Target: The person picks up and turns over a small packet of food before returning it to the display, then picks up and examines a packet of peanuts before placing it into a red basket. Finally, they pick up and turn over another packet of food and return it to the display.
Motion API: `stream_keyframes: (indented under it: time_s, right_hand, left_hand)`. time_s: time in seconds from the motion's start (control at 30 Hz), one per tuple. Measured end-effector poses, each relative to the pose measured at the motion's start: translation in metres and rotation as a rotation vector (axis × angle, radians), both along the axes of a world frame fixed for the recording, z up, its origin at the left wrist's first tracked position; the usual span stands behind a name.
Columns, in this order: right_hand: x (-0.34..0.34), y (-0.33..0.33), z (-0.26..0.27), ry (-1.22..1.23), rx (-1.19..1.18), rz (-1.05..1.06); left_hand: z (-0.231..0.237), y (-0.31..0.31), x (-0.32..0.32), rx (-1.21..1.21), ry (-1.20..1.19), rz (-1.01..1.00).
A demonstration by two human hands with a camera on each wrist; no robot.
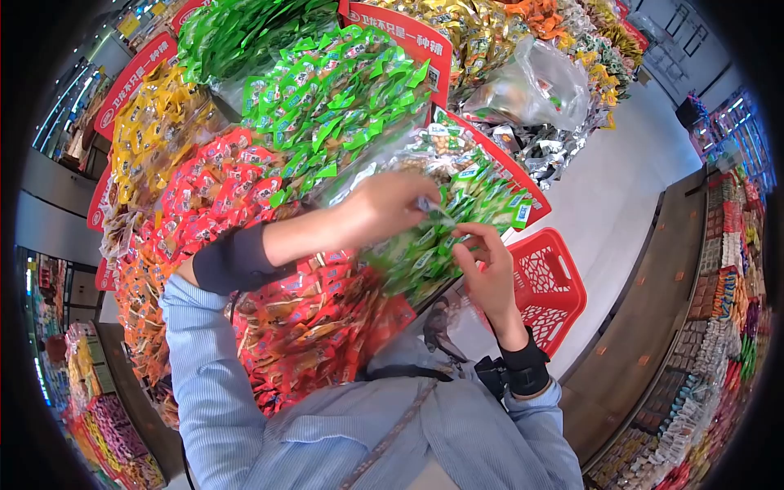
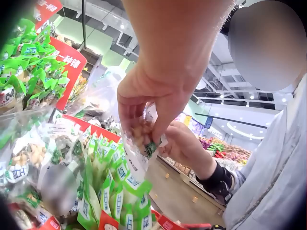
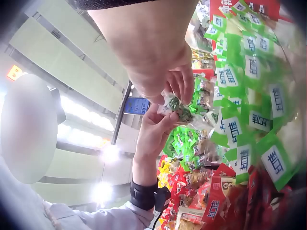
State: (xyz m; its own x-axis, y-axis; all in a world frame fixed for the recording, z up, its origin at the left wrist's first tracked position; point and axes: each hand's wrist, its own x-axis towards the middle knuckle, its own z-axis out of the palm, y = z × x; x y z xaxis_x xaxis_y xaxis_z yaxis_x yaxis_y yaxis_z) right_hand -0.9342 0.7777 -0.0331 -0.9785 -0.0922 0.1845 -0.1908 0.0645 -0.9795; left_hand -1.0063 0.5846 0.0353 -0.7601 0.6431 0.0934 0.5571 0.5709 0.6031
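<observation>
In the head view my left hand (image 1: 392, 206) is over the heap of green snack packets (image 1: 433, 253), coming in from the left. It pinches a small clear packet (image 2: 140, 136) of nut-like pieces with a green and white label. My right hand (image 1: 490, 273) meets it from the right, thumb and fingers bent at the packet's edge. In the right wrist view the fingers of my right hand (image 3: 177, 79) grip the labelled end, close against the thumb of my left hand (image 3: 156, 129). The fingers partly hide the packet.
Red packets (image 1: 318, 327) lie nearest my body, bright green ones (image 1: 327, 98) farther back. Red sign boards (image 1: 408, 41) divide the heaps. A red basket (image 1: 563, 282) stands right of the display, beside the aisle floor (image 1: 629, 188). A clear plastic bag (image 1: 535, 86) sits at the back.
</observation>
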Motion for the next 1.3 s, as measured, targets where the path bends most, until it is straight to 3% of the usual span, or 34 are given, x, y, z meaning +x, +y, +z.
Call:
stream_keyframes:
  time_s: [0.03, 0.1, 0.2, 0.43, 0.53, 0.83, 0.93, 1.03, 1.13, 1.23, 1.3]
  right_hand:
    - [-0.001, 0.004, -0.001, -0.018, -0.018, -0.029]
    - [0.001, 0.010, -0.001, -0.027, 0.000, -0.002]
    - [0.003, 0.013, -0.007, -0.015, 0.021, 0.018]
    - [0.009, 0.023, -0.015, -0.008, 0.049, 0.014]
    - [0.010, 0.027, -0.016, -0.030, 0.032, -0.001]
    - [0.011, 0.029, -0.019, -0.074, -0.007, 0.003]
    - [0.010, 0.027, -0.023, -0.057, 0.003, 0.012]
    - [0.011, 0.025, -0.024, -0.043, -0.002, 0.022]
    - [0.010, 0.025, -0.022, -0.043, 0.008, 0.026]
    - [0.011, 0.027, -0.023, -0.065, 0.010, 0.025]
    - [0.010, 0.029, -0.023, -0.076, 0.002, 0.025]
  left_hand:
    - [0.001, 0.000, -0.012, 0.003, 0.029, 0.086]
    - [0.006, 0.005, -0.034, -0.040, 0.322, 0.182]
    - [-0.001, 0.011, -0.071, -0.078, 0.491, 0.169]
    - [-0.045, 0.032, -0.123, -0.393, 0.473, 0.257]
    - [-0.058, 0.041, -0.126, -0.415, 0.533, 0.251]
    - [-0.043, 0.040, -0.113, -0.373, 0.221, 0.376]
    - [-0.058, 0.035, -0.118, -0.377, 0.269, 0.373]
    - [-0.075, 0.034, -0.124, -0.422, 0.145, 0.390]
    - [-0.091, 0.030, -0.131, -0.475, 0.283, 0.358]
    - [-0.079, 0.028, -0.128, -0.494, 0.232, 0.277]
    - [-0.069, 0.030, -0.125, -0.451, 0.443, 0.196]
